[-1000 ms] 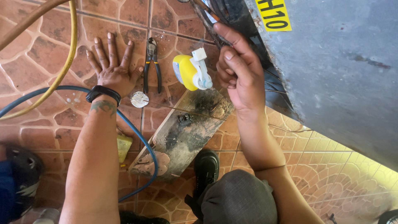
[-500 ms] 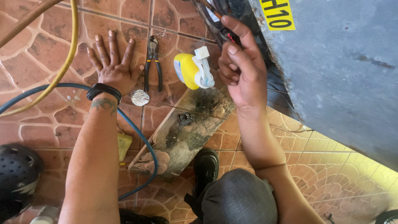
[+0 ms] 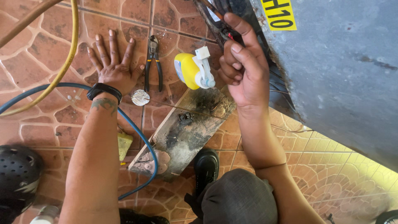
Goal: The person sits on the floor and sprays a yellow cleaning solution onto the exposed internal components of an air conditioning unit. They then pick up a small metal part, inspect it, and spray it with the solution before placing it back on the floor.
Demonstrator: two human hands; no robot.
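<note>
**One hand braced on the tiles, the other in the wiring**

From my remote seat I see the left hand (image 3: 112,66) pressed flat on the terracotta floor (image 3: 49,120), palm down, fingers (image 3: 112,41) spread wide apart and holding nothing, a black wristband (image 3: 104,89) at the wrist. The right hand (image 3: 244,70) is raised against the grey metal housing (image 3: 344,74), its fingers curled together and pinched on the dark wires (image 3: 226,31) at the housing's edge, just left of the yellow label (image 3: 280,14). Taking the yellow spray bottle (image 3: 191,69) as my landmark: black-handled pliers (image 3: 153,62) lie just left of it, between the bottle and the left hand; a small round foil disc (image 3: 140,97) sits lower left; a scorched wooden board (image 3: 186,128) runs below it, touching its base. The right hand is immediately right of the bottle. A blue hose (image 3: 141,137) loops under the left forearm, and a yellow hose (image 3: 68,54) curves far left. A black helmet (image 3: 16,174) rests at the lower left corner.
</note>
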